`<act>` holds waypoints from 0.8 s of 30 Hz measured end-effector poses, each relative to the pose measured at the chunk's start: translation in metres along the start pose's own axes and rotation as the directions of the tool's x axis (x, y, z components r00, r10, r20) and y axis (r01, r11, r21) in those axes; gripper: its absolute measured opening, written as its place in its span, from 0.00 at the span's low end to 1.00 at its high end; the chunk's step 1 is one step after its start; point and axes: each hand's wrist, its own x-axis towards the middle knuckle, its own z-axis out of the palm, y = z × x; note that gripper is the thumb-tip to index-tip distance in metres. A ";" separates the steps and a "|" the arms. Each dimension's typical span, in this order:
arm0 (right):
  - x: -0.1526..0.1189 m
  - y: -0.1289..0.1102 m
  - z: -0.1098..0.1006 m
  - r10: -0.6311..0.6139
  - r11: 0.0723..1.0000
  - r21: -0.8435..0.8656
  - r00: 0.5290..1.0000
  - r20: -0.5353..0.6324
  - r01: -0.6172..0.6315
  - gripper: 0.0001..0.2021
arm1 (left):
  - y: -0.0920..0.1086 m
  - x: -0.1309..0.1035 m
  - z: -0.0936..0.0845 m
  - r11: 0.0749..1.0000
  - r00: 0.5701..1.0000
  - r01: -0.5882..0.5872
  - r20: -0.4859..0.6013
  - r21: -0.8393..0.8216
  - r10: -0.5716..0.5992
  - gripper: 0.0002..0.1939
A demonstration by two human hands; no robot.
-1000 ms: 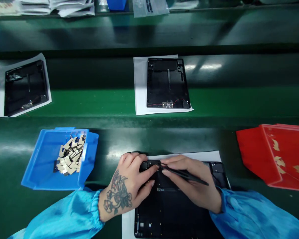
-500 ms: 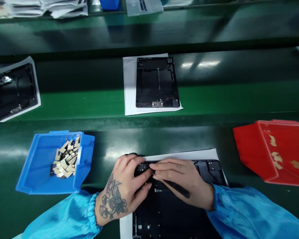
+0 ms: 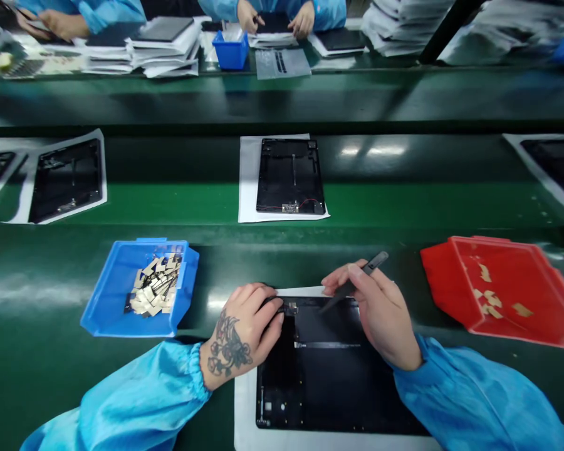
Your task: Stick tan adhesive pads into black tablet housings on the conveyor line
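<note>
A black tablet housing (image 3: 338,382) lies open side up on a white sheet (image 3: 247,413) in front of me. My left hand (image 3: 244,329) is closed over its upper left corner, with the fingertips next to a small metallic part (image 3: 292,307). What lies under those fingers is hidden. In my right hand (image 3: 380,307) is a pair of black tweezers (image 3: 350,288), held above the upper part of the housing with the narrow tip pointing down and left. A pale flat cable (image 3: 326,344) runs across the housing.
A blue bin (image 3: 108,300) with small pale parts stands left, a red bin (image 3: 444,282) with several tan pieces right. Beyond lie further housings on sheets, including a middle one (image 3: 289,178). Co-workers' hands (image 3: 303,20) work at the far bench.
The tweezers and my right hand have moved up and right, away from my left hand. My left hand stays at the corner. The view has tilted up, bringing co-workers into sight.
</note>
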 end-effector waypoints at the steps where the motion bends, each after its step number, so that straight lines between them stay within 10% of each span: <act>1: 0.001 -0.004 0.000 0.000 1.000 -0.004 1.000 0.013 0.000 0.14 | 0.000 0.000 0.001 1.000 1.000 -0.012 -0.008 0.012 0.012 0.13; 5: 0.024 -0.021 0.000 0.032 0.964 -0.266 0.997 0.070 -0.012 0.14 | -0.001 0.001 0.005 0.998 0.998 -0.057 -0.035 0.041 0.058 0.15; 11: 0.119 -0.026 0.007 0.003 0.605 -0.795 0.999 -0.053 -0.044 0.08 | -0.003 0.003 0.007 0.998 0.996 -0.063 -0.066 0.028 0.065 0.13; 17: 0.168 -0.014 0.039 0.041 0.332 -0.926 0.983 -0.177 -0.181 0.14 | -0.005 0.006 0.009 0.999 0.995 -0.039 -0.091 -0.017 0.037 0.14; 24: 0.171 -0.009 0.073 0.039 0.226 -0.946 0.973 -0.228 -0.231 0.18 | -0.012 0.008 0.017 1.000 0.992 -0.029 -0.120 0.005 0.029 0.14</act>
